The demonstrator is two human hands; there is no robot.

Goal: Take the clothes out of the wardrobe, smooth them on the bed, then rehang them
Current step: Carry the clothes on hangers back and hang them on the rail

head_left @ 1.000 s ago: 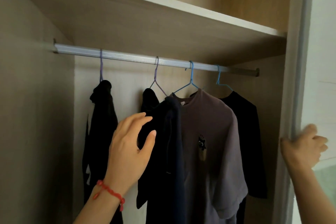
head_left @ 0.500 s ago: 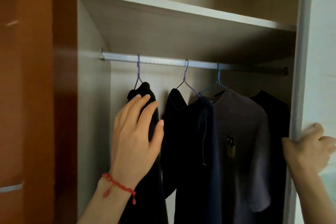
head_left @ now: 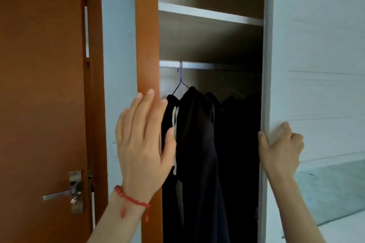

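Observation:
Dark clothes (head_left: 199, 144) hang on thin wire hangers (head_left: 180, 83) from a silver rail (head_left: 207, 65) inside the narrow wardrobe opening. The nearest is a black garment with a white stripe. My left hand (head_left: 144, 142), with a red string bracelet, is open with fingers spread in front of the wardrobe's orange left edge (head_left: 147, 35), beside the black garment and holding nothing. My right hand (head_left: 280, 148) grips the edge of the pale sliding door (head_left: 265, 65) on the right. The clothes further right are lost in shadow.
An orange-brown room door (head_left: 43, 85) with a metal lever handle (head_left: 59, 195) stands at the left. A shelf (head_left: 209, 14) runs above the rail. The sliding door's pale panel (head_left: 320, 45) fills the right side.
The sliding door has moved left under my right hand, so the opening is narrower and the grey T-shirt is covered. The view has swung left and back. My left hand has come out of the wardrobe.

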